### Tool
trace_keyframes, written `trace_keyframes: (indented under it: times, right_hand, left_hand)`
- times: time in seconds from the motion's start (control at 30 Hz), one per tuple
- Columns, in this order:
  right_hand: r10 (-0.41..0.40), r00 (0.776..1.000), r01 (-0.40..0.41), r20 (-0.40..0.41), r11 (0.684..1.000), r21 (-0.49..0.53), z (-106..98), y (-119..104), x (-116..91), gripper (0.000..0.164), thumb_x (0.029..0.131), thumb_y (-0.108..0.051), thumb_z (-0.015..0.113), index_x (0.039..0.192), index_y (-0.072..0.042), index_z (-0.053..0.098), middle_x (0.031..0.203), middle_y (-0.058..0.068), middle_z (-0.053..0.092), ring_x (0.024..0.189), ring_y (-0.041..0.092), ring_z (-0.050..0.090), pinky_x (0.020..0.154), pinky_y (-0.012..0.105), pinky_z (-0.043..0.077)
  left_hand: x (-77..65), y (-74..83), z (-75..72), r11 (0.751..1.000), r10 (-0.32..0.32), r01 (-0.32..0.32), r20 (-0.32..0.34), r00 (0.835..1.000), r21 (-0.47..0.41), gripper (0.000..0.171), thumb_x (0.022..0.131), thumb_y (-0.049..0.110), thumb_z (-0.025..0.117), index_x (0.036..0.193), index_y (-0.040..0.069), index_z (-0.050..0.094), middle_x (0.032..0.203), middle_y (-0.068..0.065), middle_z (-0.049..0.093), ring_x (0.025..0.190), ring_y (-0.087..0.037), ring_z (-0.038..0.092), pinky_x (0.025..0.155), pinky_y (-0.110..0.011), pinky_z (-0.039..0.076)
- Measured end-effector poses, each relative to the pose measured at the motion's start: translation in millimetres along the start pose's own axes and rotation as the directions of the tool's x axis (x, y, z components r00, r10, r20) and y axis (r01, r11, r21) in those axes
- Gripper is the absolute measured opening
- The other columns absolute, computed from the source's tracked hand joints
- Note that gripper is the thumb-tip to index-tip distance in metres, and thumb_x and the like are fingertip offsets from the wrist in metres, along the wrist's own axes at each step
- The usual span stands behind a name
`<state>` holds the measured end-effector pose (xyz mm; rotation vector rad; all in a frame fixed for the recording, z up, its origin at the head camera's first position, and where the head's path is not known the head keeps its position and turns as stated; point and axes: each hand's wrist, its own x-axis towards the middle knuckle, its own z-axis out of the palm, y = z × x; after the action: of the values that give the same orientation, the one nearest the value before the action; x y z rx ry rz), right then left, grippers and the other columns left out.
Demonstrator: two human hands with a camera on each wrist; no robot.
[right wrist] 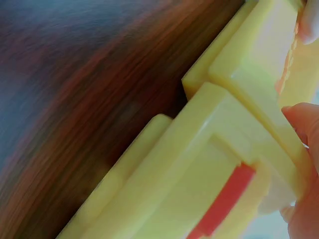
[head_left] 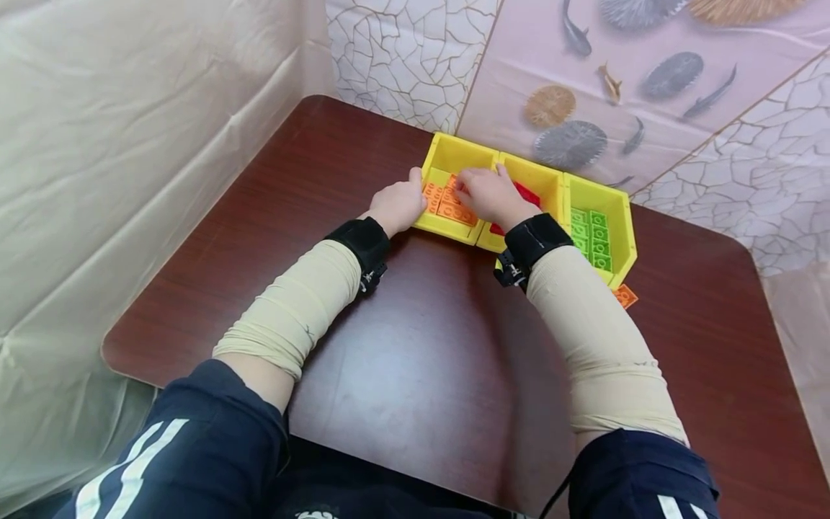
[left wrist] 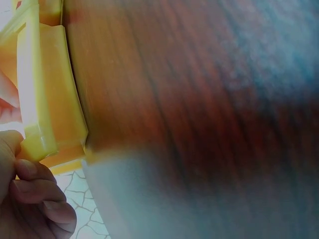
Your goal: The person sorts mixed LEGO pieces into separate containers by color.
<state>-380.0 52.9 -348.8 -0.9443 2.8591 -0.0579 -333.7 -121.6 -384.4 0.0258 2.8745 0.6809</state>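
My left hand (head_left: 398,205) grips the outer left side of a yellow bin (head_left: 462,153), thumb up at the rim. In the left wrist view its fingers curl below the corner of that bin's wall (left wrist: 62,84). Flat orange toy bricks (head_left: 457,211) lie inside. My right hand (head_left: 496,196) straddles the walls where this bin meets the middle yellow bin (head_left: 541,176), its fingers bent over into the orange-brick side. Red bricks (head_left: 527,193) in the middle bin are partly hidden beneath that hand; one red brick (right wrist: 224,199) shows in the right wrist view.
A third yellow bin (head_left: 621,234) with green bricks (head_left: 599,241) adjoins on the right. An orange brick (head_left: 625,296) lies on the brown table (head_left: 415,375) beside it. Behind the bins rises a patterned wall covering (head_left: 402,65); a pale sheet (head_left: 149,144) hangs at the left.
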Motion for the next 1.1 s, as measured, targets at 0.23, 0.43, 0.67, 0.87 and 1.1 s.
trace_keyframes:
  times: [0.23, 0.43, 0.67, 0.87, 1.1]
  right_hand:
    - [-0.106, 0.992, 0.104, -0.069, 0.994, -0.034, -2, 12, -47, 0.028, 0.093, -0.018, 0.054, 0.117, -0.004, 0.056, 0.136, 0.019, 0.044, 0.127, 0.034, 0.037, 0.105, 0.057, 0.011]
    - [-0.144, 0.977, 0.144, -0.156, 0.990, -0.009, 0, 27, -93, 0.040, 0.089, -0.016, 0.060, 0.125, -0.001, 0.052, 0.136, 0.020, 0.044, 0.129, 0.033, 0.035, 0.104, 0.053, 0.020]
    - [-0.112, 0.981, 0.127, -0.161, 0.988, 0.083, 7, 50, -147, 0.042, 0.089, -0.014, 0.062, 0.126, 0.001, 0.051, 0.131, 0.020, 0.047, 0.123, 0.035, 0.041, 0.103, 0.048, 0.028]
    - [-0.002, 0.993, 0.017, -0.118, 0.992, 0.124, 14, 67, -195, 0.034, 0.092, -0.015, 0.058, 0.122, -0.001, 0.053, 0.120, 0.016, 0.053, 0.115, 0.032, 0.046, 0.097, 0.048, 0.035]
    - [0.122, 0.992, -0.116, -0.025, 0.981, 0.157, 26, 90, -240, 0.033, 0.090, -0.012, 0.060, 0.119, 0.002, 0.056, 0.114, 0.018, 0.056, 0.107, 0.031, 0.050, 0.090, 0.049, 0.039]
  left_hand:
    - [0.9, 3.7, -0.5, 0.999, -0.013, 0.014, 0.024, 1.000, -0.040, 0.054, 0.096, 0.031, 0.039, 0.141, 0.013, 0.013, 0.096, -0.009, 0.052, 0.086, -0.025, 0.051, 0.078, -0.035, 0.039]
    - [-1.1, 5.1, -2.8, 0.999, -0.008, 0.009, 0.023, 1.000, -0.038, 0.054, 0.096, 0.029, 0.038, 0.140, 0.012, 0.013, 0.096, -0.011, 0.052, 0.087, -0.027, 0.051, 0.078, -0.036, 0.039]
    - [-3.2, 4.2, -3.0, 0.999, -0.017, 0.020, 0.050, 0.999, -0.051, 0.060, 0.096, 0.029, 0.036, 0.145, 0.011, 0.006, 0.098, -0.012, 0.050, 0.088, -0.029, 0.049, 0.081, -0.038, 0.037]
    - [-1.9, 2.2, -2.2, 0.998, -0.015, 0.017, 0.047, 0.999, -0.052, 0.057, 0.097, 0.029, 0.036, 0.143, 0.011, 0.007, 0.099, -0.013, 0.050, 0.088, -0.030, 0.049, 0.079, -0.039, 0.037]
    - [2.0, 7.2, -0.8, 0.998, -0.029, 0.033, 0.069, 0.997, -0.048, 0.058, 0.097, 0.030, 0.035, 0.143, 0.013, 0.005, 0.103, -0.014, 0.049, 0.091, -0.030, 0.048, 0.081, -0.039, 0.036]
